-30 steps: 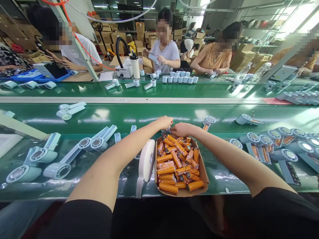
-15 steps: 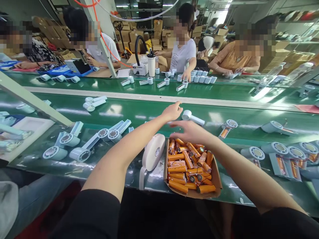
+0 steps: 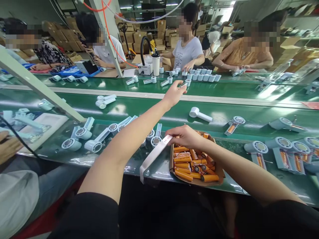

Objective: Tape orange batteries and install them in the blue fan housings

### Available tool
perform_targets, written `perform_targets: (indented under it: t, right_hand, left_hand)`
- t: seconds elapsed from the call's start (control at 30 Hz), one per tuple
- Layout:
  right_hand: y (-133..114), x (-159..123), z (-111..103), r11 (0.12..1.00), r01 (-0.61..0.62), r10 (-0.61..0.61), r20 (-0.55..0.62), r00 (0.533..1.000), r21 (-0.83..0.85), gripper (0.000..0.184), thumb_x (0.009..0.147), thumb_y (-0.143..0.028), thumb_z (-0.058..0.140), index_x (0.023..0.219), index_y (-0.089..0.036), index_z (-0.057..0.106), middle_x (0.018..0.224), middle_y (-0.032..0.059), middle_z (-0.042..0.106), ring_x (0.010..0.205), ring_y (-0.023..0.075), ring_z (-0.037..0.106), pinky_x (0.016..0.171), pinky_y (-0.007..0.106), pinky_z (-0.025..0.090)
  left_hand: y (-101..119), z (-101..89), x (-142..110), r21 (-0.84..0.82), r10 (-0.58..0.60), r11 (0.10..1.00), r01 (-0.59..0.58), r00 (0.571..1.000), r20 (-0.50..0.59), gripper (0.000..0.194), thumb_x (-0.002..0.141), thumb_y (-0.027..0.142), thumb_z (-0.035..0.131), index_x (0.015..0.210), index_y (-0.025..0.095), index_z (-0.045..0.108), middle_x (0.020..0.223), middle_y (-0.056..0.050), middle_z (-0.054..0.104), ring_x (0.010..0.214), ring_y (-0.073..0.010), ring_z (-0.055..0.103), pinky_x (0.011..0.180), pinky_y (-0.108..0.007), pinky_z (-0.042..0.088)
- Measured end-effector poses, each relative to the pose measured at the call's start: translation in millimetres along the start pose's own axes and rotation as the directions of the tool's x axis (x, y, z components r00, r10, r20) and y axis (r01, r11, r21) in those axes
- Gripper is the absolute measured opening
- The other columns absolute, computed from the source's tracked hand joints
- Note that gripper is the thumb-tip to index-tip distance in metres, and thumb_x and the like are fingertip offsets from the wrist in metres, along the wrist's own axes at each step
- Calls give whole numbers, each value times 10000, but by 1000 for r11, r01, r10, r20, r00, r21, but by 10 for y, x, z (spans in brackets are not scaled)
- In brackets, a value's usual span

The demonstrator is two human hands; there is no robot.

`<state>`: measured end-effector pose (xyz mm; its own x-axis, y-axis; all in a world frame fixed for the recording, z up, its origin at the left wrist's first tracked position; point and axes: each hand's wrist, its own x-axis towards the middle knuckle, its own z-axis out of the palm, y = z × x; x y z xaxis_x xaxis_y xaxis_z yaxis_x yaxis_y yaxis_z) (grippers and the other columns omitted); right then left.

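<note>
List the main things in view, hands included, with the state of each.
Left hand: outstretched over green belt, fingers parted
Right hand: gripping white tape
White tape: slanting, tail bent down
Cardboard box: open-topped, holding orange cells
Orange cells: jumbled
Pale housing straight beyond box: lying down
Tumbler: upright, lidded

Wears black short sleeves (image 3: 92, 215), plain, dull-surfaced and straight-hemmed, the same on both sides, leaving forearms (image 3: 141, 132) bare all the way down to a bare left hand (image 3: 173, 94) and an equally bare right hand (image 3: 187, 136)
</note>
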<state>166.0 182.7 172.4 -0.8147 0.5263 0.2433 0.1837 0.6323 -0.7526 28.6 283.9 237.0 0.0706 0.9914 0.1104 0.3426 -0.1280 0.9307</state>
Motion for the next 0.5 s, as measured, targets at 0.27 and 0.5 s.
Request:
perform_targets:
  t: [0.27, 0.5]
  right_hand:
    - [-53, -464, -128, 973, 141, -76, -325, 943, 181, 394, 874, -605, 799, 1093, -278, 813, 1160, 91, 808, 1168, 287, 722, 1033, 466, 580]
    - [-155, -900, 105, 862, -80, 163, -123, 979, 501, 679, 1030, -752, 434, 1406, -225, 638, 1160, 119, 783, 817, 175, 731, 637, 269, 578]
  left_hand:
    - [-286, -229, -1431, -183, 103, 983, 7, 805, 584, 766, 815, 660, 785, 1433, 238, 621, 1432, -125, 682, 1300, -303, 653, 1038, -375, 570]
    - [-930, -321, -2353, -543, -174, 839, -41, 924, -340, 731, 605, 707, 934, 1144, 246, 756, 947, -48, 790, 820, -226, 748, 714, -327, 646]
